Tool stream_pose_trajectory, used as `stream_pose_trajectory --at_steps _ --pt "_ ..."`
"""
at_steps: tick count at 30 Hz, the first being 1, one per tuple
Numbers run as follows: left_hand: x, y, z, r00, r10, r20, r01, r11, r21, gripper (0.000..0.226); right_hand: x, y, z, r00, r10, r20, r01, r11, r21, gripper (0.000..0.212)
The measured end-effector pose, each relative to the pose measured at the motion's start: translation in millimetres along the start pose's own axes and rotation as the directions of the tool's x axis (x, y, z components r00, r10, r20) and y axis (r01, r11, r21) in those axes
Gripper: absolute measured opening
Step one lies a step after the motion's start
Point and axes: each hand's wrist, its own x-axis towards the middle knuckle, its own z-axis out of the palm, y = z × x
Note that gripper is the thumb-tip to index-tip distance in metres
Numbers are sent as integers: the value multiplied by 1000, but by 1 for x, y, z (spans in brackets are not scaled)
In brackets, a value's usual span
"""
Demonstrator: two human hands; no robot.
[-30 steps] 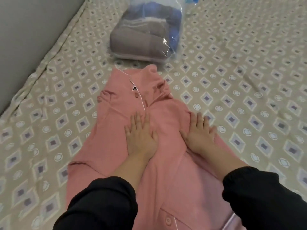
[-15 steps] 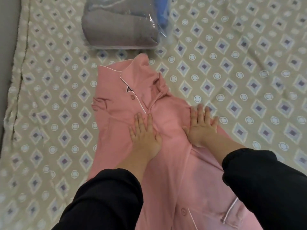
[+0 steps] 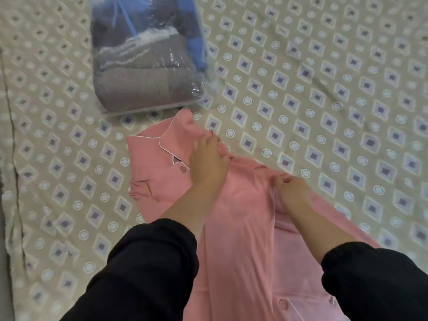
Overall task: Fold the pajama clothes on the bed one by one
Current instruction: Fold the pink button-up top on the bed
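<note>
Seemingly straightening the top point(image 3: 243, 228): left hand point(image 3: 208, 165) grips the collar point(image 3: 183, 122), right hand point(image 3: 293, 189) pinches cloth nearby; next, tug the grips apart.

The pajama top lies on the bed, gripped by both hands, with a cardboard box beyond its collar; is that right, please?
Not quite: the head view shows a clear plastic bag of folded cloth beyond the collar, not a box. The left hand and right hand do grip the pajama top on the bed.

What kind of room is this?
Probably a bedroom: there is a patterned bedsheet, a pink pajama top lying on it, and a clear plastic bag of folded blankets just beyond.
</note>
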Motion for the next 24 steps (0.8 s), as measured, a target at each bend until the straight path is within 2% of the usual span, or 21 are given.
stream_pose_trajectory --at_steps 3,5,6,8,10,11,12,13,14,15,16,18,19,20,21,22,23,24 --pt "23 1 15 981 45 187 -94 960 264 33 13 -6 9 997 81 -15 -79 992 102 49" --pt "32 -3 18 983 20 182 -71 958 278 21 19 -11 12 993 115 -29 -109 981 162 50" --pt "36 -5 17 987 -5 161 -31 975 222 15 21 -11 11 991 125 -40 -114 973 202 50" --pt "43 -7 11 987 -102 121 95 994 58 16 24 -6 7 986 139 -91 -106 947 303 50" --pt "49 -6 3 949 -279 145 304 931 -203 17 28 4 0 978 146 -152 -82 929 362 44" --pt "54 -6 0 895 -391 214 446 798 -406 18 30 8 -3 974 156 -164 -86 926 368 42" --pt "58 -4 -2 807 -478 347 586 571 -575 17 33 11 -6 973 169 -157 -99 921 377 42" --pt "60 0 -6 706 -495 507 687 306 -659 15 36 14 -8 975 173 -136 -109 917 385 42" --pt "61 0 -5 643 -466 608 723 108 -682 9 39 16 -9 979 170 -108 -116 914 389 43" --pt "61 -1 -4 626 -440 643 725 26 -688 3 41 17 -11 983 164 -81 -120 913 390 43" --pt "61 0 -2 631 -433 643 710 -11 -704 13 43 17 -12 985 158 -66 -120 913 390 44" --pt "58 0 2 663 -457 593 674 21 -738 37 45 15 -15 987 157 -30 -132 906 403 42" --pt "55 2 4 684 -480 549 673 124 -729 44 44 14 -17 987 159 10 -148 891 429 37" --pt "52 3 6 719 -489 494 664 271 -697 48 42 12 -19 987 148 59 -159 879 449 36" --pt "48 6 6 758 -484 436 643 444 -624 50 40 10 -21 988 108 106 -145 877 458 46" --pt "46 5 10 793 -461 399 609 571 -550 53 39 9 -22 988 38 150 -100 897 431 58" --pt "45 4 11 818 -447 362 575 654 -491 55 39 8 -25 983 -40 178 -32 922 385 61" --pt "46 1 11 833 -453 318 553 692 -463 53 40 7 -27 980 -104 172 46 949 313 53"
